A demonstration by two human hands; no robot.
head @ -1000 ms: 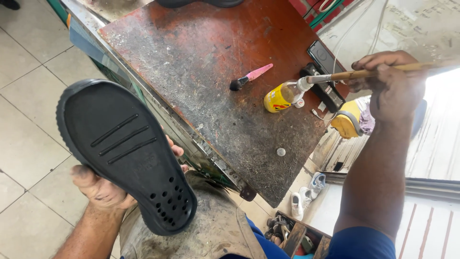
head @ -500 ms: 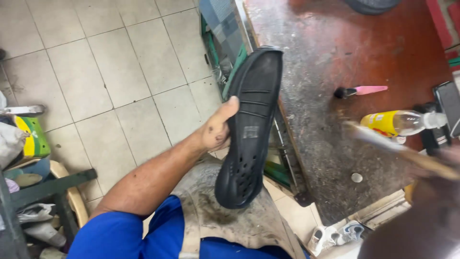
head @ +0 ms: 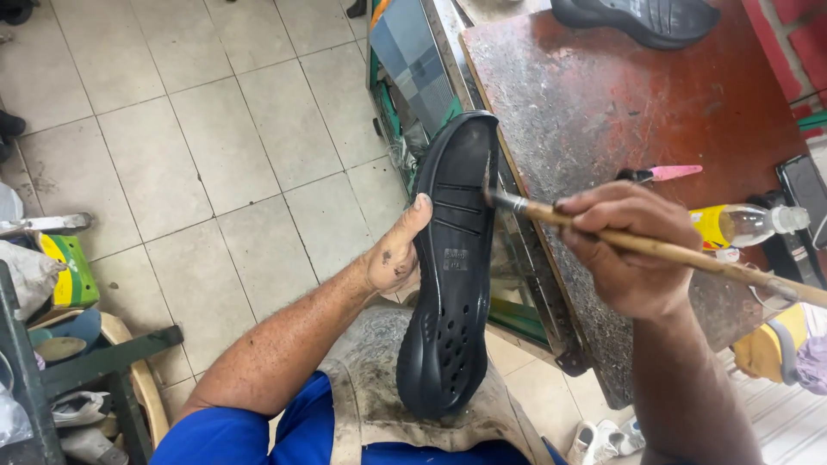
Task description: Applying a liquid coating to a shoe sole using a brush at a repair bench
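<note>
Crowding worktable [head: 603,95]: bottle [head: 745,226], second sole [head: 637,17], beside brush [head: 655,248], black sole [head: 452,275].

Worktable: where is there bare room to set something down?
The table is bare in its middle, between the dark sole at the far edge and the pink-handled tool. It is crowded at the right edge, around the yellow bottle and the right hand.

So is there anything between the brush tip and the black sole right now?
Nothing visible. The right hand holds the brush with its tip right at the edge of the black sole, which the left hand steadies upright on the lap.
</note>
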